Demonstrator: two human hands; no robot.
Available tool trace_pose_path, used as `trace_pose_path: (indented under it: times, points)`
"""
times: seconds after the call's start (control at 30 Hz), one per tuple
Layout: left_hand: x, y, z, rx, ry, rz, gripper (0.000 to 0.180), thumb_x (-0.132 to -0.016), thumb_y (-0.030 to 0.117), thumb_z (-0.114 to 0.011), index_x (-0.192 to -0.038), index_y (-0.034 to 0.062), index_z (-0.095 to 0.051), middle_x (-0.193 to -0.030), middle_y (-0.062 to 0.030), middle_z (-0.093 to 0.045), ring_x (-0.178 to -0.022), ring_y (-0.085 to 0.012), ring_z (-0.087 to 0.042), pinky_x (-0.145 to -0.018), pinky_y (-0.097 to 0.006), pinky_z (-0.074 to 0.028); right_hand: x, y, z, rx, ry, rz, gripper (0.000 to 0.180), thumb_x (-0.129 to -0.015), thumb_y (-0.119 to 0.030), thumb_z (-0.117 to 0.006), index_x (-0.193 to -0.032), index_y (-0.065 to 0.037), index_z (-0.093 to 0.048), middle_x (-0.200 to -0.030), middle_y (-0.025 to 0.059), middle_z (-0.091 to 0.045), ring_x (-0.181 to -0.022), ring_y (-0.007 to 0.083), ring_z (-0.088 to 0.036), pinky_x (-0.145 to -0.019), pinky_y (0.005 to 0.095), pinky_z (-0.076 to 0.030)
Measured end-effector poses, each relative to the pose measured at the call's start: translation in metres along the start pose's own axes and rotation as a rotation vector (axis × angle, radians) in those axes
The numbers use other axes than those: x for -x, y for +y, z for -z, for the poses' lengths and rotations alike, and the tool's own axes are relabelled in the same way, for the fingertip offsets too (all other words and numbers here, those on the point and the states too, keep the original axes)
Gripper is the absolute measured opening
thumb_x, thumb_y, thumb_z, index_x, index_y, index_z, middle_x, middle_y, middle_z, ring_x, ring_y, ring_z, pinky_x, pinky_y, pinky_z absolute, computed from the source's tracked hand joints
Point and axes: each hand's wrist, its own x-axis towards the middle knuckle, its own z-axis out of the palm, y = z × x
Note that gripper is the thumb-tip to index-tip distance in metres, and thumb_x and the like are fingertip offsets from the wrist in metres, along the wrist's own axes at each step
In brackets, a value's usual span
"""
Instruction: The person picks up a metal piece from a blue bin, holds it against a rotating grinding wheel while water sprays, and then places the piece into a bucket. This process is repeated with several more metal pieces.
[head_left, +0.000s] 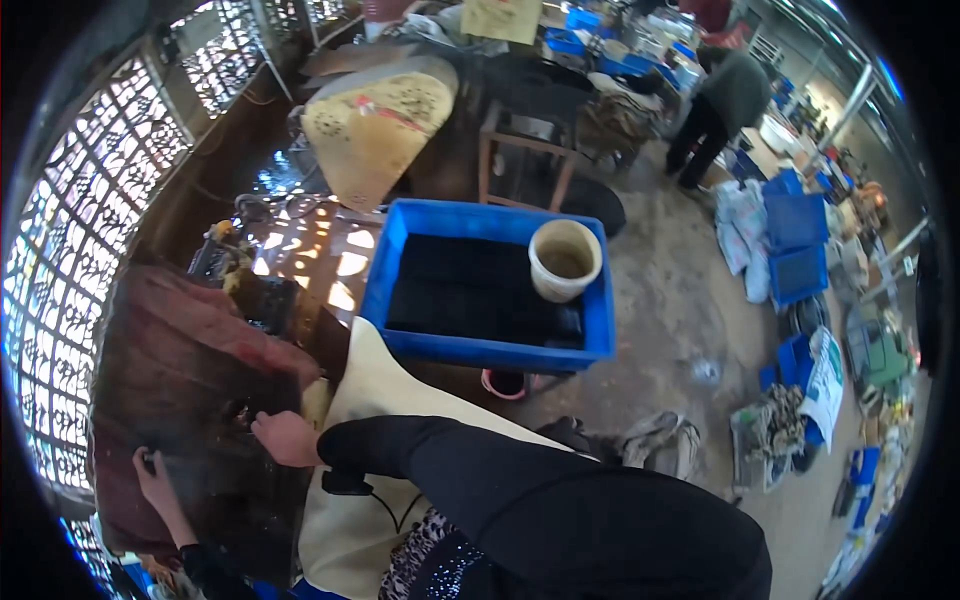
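Observation:
My left hand (162, 492) is over the dark work surface at the left, its fingers closed on a small dark piece (150, 461) whose kind I cannot make out. To its right, my right hand (287, 438) reaches in with fingers pinched together. Its fingertips are near a small dark shiny bit (243, 414), and whatever they grip is too small to name. A reddish-brown cloth (165, 325) lies beyond and beside both hands. The surface between them looks dark and wet. A cream sheet (372, 392) spreads over my lap, under my black right sleeve (500, 480).
Ahead stands a blue tub (485, 352) with dark contents and a cream bucket (563, 262) inside. A pink-rimmed bowl (505, 384) sits below it. Beyond are a wooden-framed chair (520, 150) and a standing person (725, 105). A patterned lattice window (85, 220) runs along the left.

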Motion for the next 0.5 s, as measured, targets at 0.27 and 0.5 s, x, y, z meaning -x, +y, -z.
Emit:
trace_pose_path:
  times: [0.27, 0.5]
  points:
    - [-0.011, 0.039, -0.005, 0.071, -0.15, 0.347, 0.035, -0.097, 0.029, -0.058, -0.129, 0.0142, -0.052, -0.089, -0.0146, -0.062, -0.055, -0.0216, -0.049, -0.05, -0.033, -0.041, 0.003, 0.011, -0.002, 0.053, -0.03, 0.026, 0.017, -0.081, -0.012, -0.056, -0.092, 0.001, -0.057, -0.089, 0.0193, -0.055, -0.073, 0.0343, -0.062, -0.062, 0.0437, -0.05]
    - [-0.004, 0.036, -0.021, -0.073, 0.117, -0.056, 0.046, -0.097, 0.033, -0.058, -0.139, 0.0189, -0.048, -0.074, -0.0093, -0.055, -0.054, -0.0193, -0.047, -0.05, -0.034, -0.041, 0.003, 0.014, -0.002, 0.073, 0.002, 0.008, 0.019, -0.081, -0.013, -0.056, -0.093, 0.002, -0.058, -0.089, 0.0194, -0.056, -0.074, 0.0342, -0.063, -0.062, 0.0434, -0.05]
